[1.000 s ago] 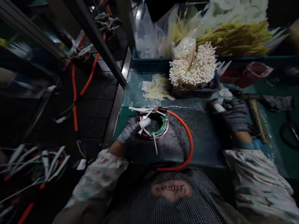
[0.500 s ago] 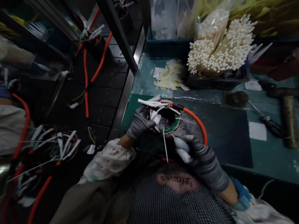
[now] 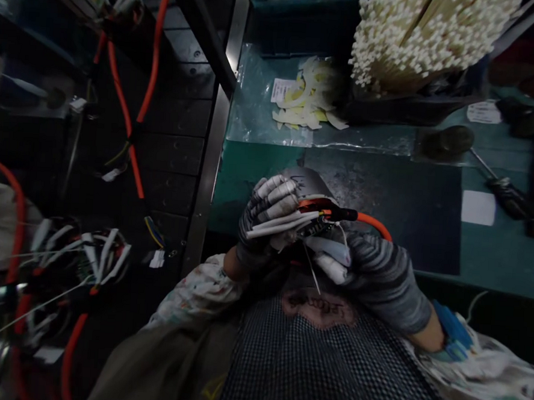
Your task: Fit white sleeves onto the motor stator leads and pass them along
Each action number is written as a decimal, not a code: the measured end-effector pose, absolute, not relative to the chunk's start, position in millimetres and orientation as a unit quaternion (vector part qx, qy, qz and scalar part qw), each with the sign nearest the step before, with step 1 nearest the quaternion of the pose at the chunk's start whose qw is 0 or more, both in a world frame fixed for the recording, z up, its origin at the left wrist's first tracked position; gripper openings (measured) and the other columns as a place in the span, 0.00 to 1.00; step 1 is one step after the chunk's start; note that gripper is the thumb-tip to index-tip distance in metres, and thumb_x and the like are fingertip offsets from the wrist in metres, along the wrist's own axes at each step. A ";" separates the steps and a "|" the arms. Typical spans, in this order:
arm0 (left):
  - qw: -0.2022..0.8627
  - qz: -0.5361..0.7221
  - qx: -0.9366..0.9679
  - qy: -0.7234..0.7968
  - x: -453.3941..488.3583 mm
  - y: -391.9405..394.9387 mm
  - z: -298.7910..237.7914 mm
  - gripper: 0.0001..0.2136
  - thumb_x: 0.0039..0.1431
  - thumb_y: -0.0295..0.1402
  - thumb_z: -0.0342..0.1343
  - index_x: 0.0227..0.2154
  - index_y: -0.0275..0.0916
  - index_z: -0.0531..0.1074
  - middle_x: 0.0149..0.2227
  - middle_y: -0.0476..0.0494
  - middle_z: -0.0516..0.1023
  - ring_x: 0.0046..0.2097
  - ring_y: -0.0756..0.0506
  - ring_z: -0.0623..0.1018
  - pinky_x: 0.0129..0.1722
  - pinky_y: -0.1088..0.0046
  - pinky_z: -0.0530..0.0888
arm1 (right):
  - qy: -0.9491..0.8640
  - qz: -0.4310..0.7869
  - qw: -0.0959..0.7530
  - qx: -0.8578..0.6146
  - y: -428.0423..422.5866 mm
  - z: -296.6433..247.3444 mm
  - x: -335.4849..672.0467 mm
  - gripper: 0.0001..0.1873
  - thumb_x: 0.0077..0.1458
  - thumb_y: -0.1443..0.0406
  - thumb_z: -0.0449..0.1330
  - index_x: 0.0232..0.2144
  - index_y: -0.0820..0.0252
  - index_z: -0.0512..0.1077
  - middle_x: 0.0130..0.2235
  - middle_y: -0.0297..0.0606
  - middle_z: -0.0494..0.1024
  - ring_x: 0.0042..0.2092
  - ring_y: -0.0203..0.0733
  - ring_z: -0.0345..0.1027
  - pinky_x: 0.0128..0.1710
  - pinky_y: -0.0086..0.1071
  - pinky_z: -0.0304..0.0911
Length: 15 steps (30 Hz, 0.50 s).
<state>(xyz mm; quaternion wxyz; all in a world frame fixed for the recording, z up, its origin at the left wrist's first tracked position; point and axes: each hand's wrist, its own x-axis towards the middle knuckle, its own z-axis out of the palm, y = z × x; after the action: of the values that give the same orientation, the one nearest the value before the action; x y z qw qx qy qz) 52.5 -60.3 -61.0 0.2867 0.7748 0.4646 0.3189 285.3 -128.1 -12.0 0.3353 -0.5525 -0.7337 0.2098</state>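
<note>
A motor stator [image 3: 311, 181] is tipped towards me at the bench's front edge, its smooth grey outer side showing. White-sleeved wires [image 3: 283, 223] and an orange cable [image 3: 374, 224] come off its near end. My left hand [image 3: 269, 209], in a striped grey glove with white-wrapped fingers, is closed around the stator's left side. My right hand [image 3: 371, 270], gloved alike, is closed on a pale, blade-like piece [image 3: 330, 249] beside the stator's near end. A thin white cord [image 3: 312, 269] hangs below. The stator's opening is mostly hidden.
Behind are a bundle of white-tipped sticks [image 3: 430, 47] and pale yellow cut strips [image 3: 309, 97]. A mallet-like tool [image 3: 456, 139], a screwdriver-like handle [image 3: 507, 193] and a white card [image 3: 478, 207] lie right. More stators with white leads [image 3: 105, 253] stand left, beyond a metal frame post [image 3: 205, 33].
The stator has tipped from ring-up to leaning towards me, showing its grey side. My left hand has shifted higher around it, and my right hand has come closer to the wires.
</note>
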 end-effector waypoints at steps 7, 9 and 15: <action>0.181 0.449 0.804 0.346 56.5 -56.1 -58.2 0.22 0.75 0.50 0.45 0.59 0.48 0.76 0.60 0.43 0.82 0.69 0.37 0.74 0.73 0.48 0.68 | -0.756 0.155 0.339 -0.538 -120.5 -3.4 285.2 0.06 0.64 0.59 0.62 0.39 0.48 0.80 0.33 0.37 0.86 0.31 0.50 0.81 0.28 0.42 0.77; 0.165 0.463 0.804 0.333 57.3 -54.6 -57.2 0.20 0.75 0.48 0.47 0.60 0.50 0.75 0.61 0.44 0.81 0.69 0.38 0.74 0.72 0.48 0.69 | -0.759 0.151 0.347 -0.530 -119.8 -2.6 285.9 0.07 0.64 0.61 0.62 0.42 0.48 0.80 0.35 0.37 0.87 0.33 0.50 0.83 0.29 0.43 0.78; 0.149 0.405 0.828 0.359 62.3 -52.6 -40.6 0.18 0.75 0.46 0.49 0.60 0.54 0.75 0.62 0.47 0.81 0.70 0.40 0.74 0.73 0.51 0.70 | -0.742 0.154 0.346 -0.554 -127.9 -4.2 300.6 0.10 0.62 0.60 0.66 0.46 0.49 0.81 0.43 0.38 0.89 0.39 0.53 0.85 0.36 0.43 0.80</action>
<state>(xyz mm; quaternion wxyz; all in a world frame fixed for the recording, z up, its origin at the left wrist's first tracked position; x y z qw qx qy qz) 62.3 -52.6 -40.6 0.1485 0.8281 0.3586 0.4045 300.6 -127.9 -4.2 0.3456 -0.5539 -0.7417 0.1540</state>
